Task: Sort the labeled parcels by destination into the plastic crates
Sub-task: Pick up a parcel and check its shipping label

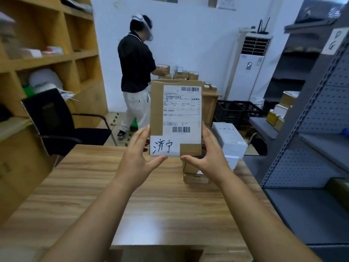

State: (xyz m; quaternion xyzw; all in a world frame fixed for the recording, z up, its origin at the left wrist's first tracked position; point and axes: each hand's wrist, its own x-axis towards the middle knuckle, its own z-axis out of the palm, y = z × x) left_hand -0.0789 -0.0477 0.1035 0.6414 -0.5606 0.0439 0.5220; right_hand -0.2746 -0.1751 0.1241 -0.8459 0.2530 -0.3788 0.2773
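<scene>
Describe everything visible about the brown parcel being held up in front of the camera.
The parcel is a flat, brown cardboard package held upright above the wooden table. A white printed shipping label with two barcodes covers most of its face; a white slip with handwritten characters sits at the lower left corner. The left hand and right hand grip its lower edges from either side, thumbs under the bottom edge.

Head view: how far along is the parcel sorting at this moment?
Nothing visibly sorted: the black crates by the far desk show no contents from here. In hand: the left hand and right hand hold a brown parcel upright, its handwritten destination label facing the camera. Left: a small stack of parcels waits on the wooden table.
</scene>
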